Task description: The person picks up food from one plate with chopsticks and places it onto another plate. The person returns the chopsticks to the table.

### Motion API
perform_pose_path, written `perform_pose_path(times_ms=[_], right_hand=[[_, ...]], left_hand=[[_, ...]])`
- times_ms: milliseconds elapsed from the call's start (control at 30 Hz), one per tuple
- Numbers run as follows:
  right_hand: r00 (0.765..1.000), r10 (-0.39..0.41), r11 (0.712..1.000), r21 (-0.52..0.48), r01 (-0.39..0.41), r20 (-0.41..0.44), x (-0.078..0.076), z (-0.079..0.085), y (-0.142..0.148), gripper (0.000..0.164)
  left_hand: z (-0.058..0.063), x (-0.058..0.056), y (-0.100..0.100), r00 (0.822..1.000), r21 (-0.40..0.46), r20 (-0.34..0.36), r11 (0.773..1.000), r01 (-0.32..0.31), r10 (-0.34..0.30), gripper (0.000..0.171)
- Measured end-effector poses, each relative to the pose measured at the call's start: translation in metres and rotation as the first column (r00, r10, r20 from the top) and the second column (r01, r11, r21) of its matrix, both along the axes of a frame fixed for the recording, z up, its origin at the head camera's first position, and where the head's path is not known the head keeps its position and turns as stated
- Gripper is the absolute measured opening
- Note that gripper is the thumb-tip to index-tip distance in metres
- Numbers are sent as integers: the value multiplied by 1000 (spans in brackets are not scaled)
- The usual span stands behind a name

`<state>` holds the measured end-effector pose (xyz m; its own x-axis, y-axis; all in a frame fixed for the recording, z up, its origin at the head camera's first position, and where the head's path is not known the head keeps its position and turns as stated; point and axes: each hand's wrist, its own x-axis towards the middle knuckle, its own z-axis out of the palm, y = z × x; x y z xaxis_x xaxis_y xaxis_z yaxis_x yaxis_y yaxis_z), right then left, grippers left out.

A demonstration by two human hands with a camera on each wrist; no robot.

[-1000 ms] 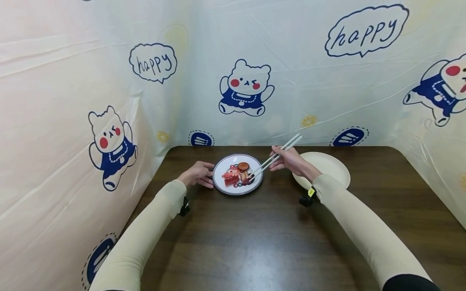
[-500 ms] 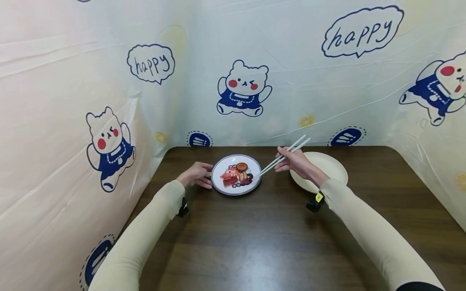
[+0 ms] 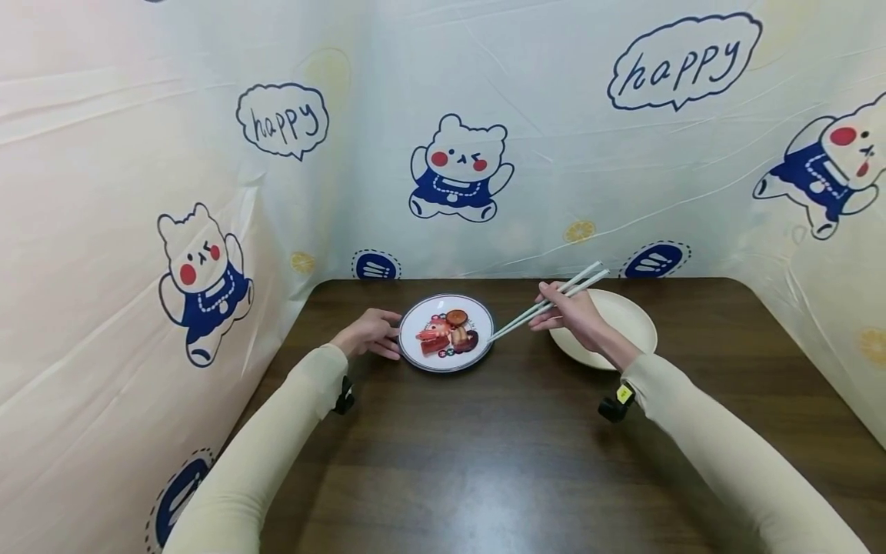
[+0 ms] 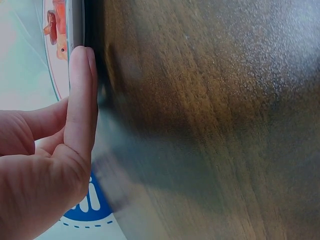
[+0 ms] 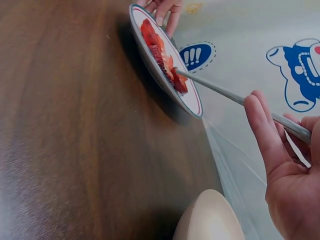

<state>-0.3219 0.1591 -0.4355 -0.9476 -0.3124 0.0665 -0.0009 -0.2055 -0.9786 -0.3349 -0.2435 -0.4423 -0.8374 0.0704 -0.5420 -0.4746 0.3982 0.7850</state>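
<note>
A white plate (image 3: 412,315) with a dark blue rim bears several small food pieces (image 3: 438,335), among them a pink shrimp and a round brown slice. My left hand (image 3: 369,333) rests its fingers against the plate's left edge; in the left wrist view one straight finger (image 4: 80,110) lies along the outside of the rim. My right hand (image 3: 580,317) holds a pair of pale green chopsticks (image 3: 536,310), which slant down leftward. Their tips sit at the plate's right rim, close together, with nothing visible between them. In the right wrist view a chopstick (image 5: 215,89) overlaps the food.
A larger cream plate (image 3: 633,315) stands to the right, partly behind my right hand and wrist. Both plates are near the far edge of the dark wooden table (image 3: 443,446). A printed cloth (image 3: 540,92) hangs behind the table and along its sides.
My right hand has moved right with the chopsticks, whose tips went from over the dark food piece to the plate's right rim. My left hand has stayed at the plate's edge.
</note>
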Motion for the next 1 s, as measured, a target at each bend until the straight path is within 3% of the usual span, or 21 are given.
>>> perform_pose_path(times_ms=[200, 400, 533, 667, 767, 833, 900, 1000], right_hand=[[996, -50, 997, 60, 54, -72, 14, 3, 3, 47], [980, -114, 981, 136, 137, -166, 39, 17, -2, 44], [956, -165, 961, 178, 211, -242, 54, 24, -7, 39], [917, -181, 942, 206, 265, -355, 57, 18, -9, 34], [868, -165, 912, 262, 315, -469, 56, 5, -8, 26], [817, -139, 885, 299, 356, -560, 55, -3, -8, 20], [741, -99, 855, 325, 405, -664, 56, -8, -8, 15], [580, -18, 800, 336, 496, -814, 59, -11, -8, 8]], left_hand=[[2, 0, -1, 1000, 3, 3, 1000, -1, 1, 50], [3, 0, -1, 1000, 1, 7, 1000, -4, 4, 49], [3, 0, 0, 1000, -2, 6, 1000, 2, -2, 49], [3, 0, 0, 1000, -6, 5, 1000, 3, -3, 50], [3, 0, 1, 1000, -8, 11, 1000, 1, -1, 50], [3, 0, 1, 1000, -10, 10, 1000, 5, -5, 50], [3, 0, 1, 1000, -8, 11, 1000, 3, -3, 49], [3, 0, 1, 1000, -9, 10, 1000, 3, -3, 49]])
